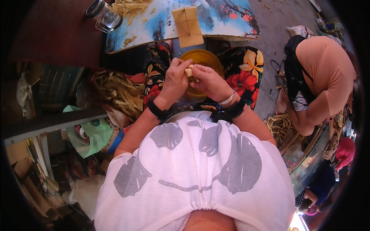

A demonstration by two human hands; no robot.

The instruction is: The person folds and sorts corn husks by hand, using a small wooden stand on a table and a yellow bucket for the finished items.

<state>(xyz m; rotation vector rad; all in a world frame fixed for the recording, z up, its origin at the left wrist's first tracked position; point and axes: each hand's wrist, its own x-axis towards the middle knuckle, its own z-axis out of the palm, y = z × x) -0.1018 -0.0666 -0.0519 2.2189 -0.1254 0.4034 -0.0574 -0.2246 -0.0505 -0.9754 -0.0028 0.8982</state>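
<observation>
Close together in front of my lap, both hands pinch one small pale yellowish folded piece; its exact kind is too small to make out. My left hand grips it from the left, fingers bent together. From the other side my right hand presses it between thumb and fingers. Below them, between my knees, stands a yellow bucket, its inside partly hidden by the hands. Just beyond it a tan wooden board with a thin dark line across it juts over the table edge.
A painted tabletop lies ahead, with pale strip scraps and a lidded glass jar at its left. Bundled flat strips sit left of my knee, near a green bag. Another person sits close on the right.
</observation>
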